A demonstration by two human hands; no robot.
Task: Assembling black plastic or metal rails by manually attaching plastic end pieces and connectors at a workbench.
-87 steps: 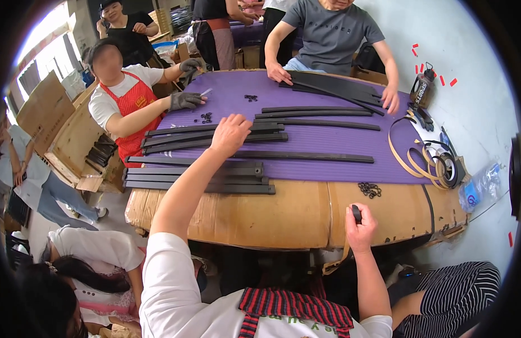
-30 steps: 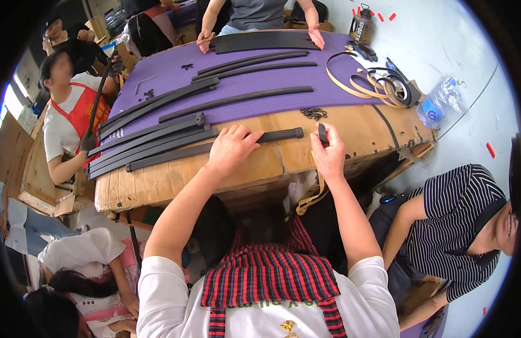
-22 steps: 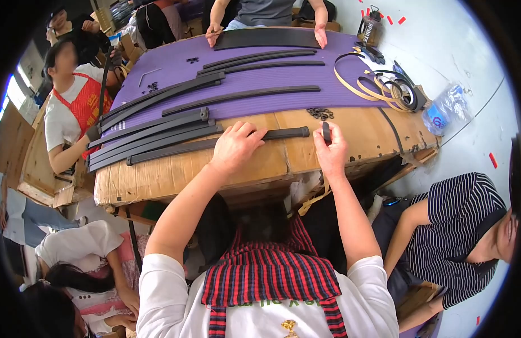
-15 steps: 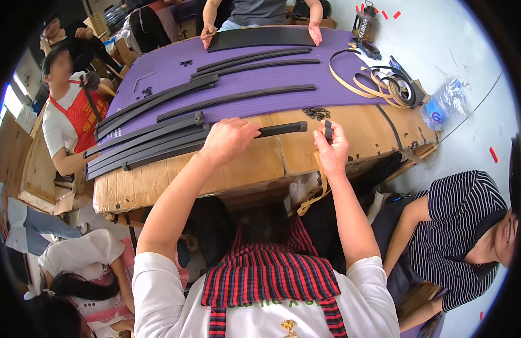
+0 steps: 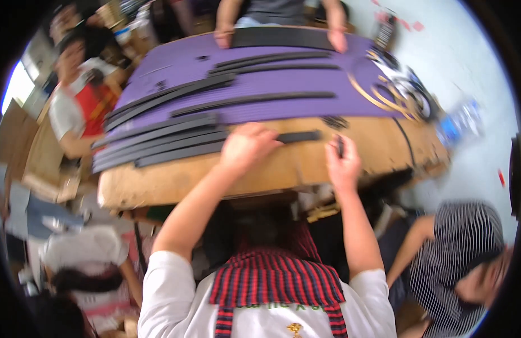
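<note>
My left hand [image 5: 249, 145] is closed over a long black bar [image 5: 300, 136] at the near edge of the table, and the bar's end sticks out to its right. Just past that end, my right hand [image 5: 345, 166] pinches a small dark piece [image 5: 340, 147], too blurred to name. The piece and the bar are apart. More black bars [image 5: 164, 141] lie side by side to the left of my left hand. Beyond my right hand sits a little pile of small black parts [image 5: 334, 121]. A yellowish strip [image 5: 323, 213] shows below the table edge.
Further black bars [image 5: 255, 102] lie on the purple mat [image 5: 305, 115]. Across the table a person's hands hold a wide black panel [image 5: 283, 38]. Tape rolls [image 5: 421, 104] and a clear plastic bottle [image 5: 460, 125] are at the right. Other people are at left and right.
The whole view has shifted and blurred. The yellowish strip that hung from my right hand no longer hangs there and shows lower down. My left hand stays on the bar.
</note>
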